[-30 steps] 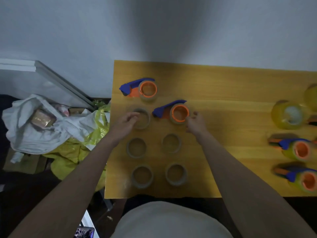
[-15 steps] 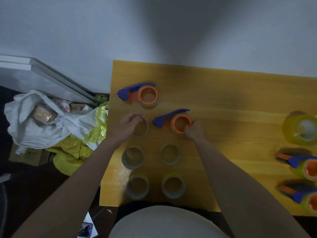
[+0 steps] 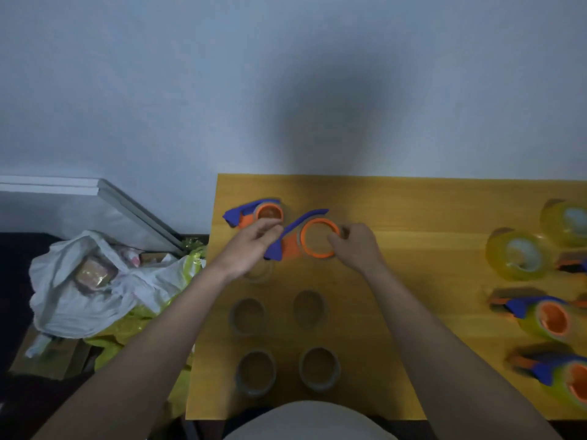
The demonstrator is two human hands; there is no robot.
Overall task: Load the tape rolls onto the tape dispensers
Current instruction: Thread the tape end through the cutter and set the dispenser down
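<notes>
Dimly, wooden table (image 3: pixel 413 217) apparently against wall (image 3: pixel 286 74)

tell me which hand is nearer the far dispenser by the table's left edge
Left. The left hand sits just in front of the far dispenser, its fingers overlapping it in view. The right hand is off to its right, at the nearer dispenser's orange ring.

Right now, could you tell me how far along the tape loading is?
Done: two dispensers at the right already carry yellow rolls. In hand: both hands hold an empty dispenser above the table. Left: that one, another empty dispenser behind it, and loose clear rolls in front.
</notes>
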